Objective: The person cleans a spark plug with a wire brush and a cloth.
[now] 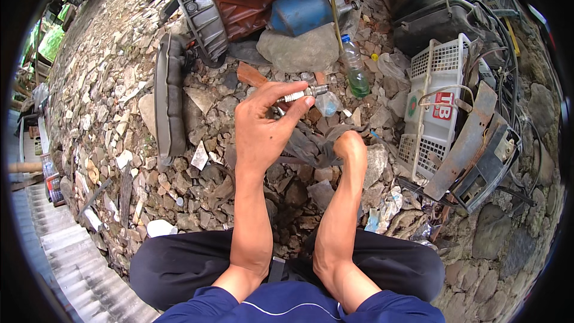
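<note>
My left hand (pixel 264 128) pinches a spark plug (pixel 294 96) between thumb and fingertips. The plug lies nearly level, its white ceramic part to the left and its metal end pointing right. Lower and to the right, my right hand (pixel 350 146) is bent at the wrist around a dark grey cloth (pixel 309 146). The fingers of that hand are hidden behind the wrist and the cloth. The cloth hangs crumpled below the plug, apart from it, over stony ground (pixel 296 193).
Ahead stand a rust-red engine housing (pixel 242 4), a blue cylindrical part (pixel 298 11) and a large stone (pixel 298 49). A plastic bottle with green liquid (pixel 357 72) holds a hose (pixel 335 9). A long metal cover (pixel 169 98) is left; a white crate (pixel 432 112) is right.
</note>
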The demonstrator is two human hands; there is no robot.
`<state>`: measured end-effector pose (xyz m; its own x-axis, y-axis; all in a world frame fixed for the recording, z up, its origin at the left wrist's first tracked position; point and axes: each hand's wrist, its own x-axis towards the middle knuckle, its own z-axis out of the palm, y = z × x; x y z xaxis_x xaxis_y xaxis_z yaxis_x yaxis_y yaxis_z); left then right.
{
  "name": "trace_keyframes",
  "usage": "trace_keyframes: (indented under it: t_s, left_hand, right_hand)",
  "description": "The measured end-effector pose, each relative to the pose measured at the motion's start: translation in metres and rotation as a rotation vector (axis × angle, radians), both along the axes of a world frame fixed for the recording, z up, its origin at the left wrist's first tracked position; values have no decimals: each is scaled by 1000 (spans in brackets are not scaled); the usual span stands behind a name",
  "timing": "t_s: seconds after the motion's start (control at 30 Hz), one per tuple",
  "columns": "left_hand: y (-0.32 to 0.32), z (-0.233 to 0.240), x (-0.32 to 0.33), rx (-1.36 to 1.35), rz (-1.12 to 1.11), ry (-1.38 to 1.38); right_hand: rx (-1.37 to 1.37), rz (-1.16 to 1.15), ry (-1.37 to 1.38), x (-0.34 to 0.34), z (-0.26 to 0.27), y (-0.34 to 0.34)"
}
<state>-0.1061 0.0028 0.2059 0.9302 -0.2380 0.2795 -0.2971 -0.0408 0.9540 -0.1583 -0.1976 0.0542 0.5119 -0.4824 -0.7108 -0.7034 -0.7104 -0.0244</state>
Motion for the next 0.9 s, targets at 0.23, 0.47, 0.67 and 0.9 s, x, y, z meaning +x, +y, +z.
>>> trace_keyframes:
  t_s: [0.23, 0.47, 0.67, 0.9]
  left_hand:
    - [-4, -15, 0, 31, -7, 97]
    - [-23, -25, -6, -207, 99, 181]
    - [-14, -28, 0, -182, 102, 201]
    - [-12, -18, -2, -129, 63, 208]
  right_hand:
    - [117, -32, -668, -12, 75, 26]
    - [1223, -425, -1292, -6, 93, 62]
    - [1546, -557, -1173, -14, 111, 62]
    - [-104, 81, -875, -32, 106, 38]
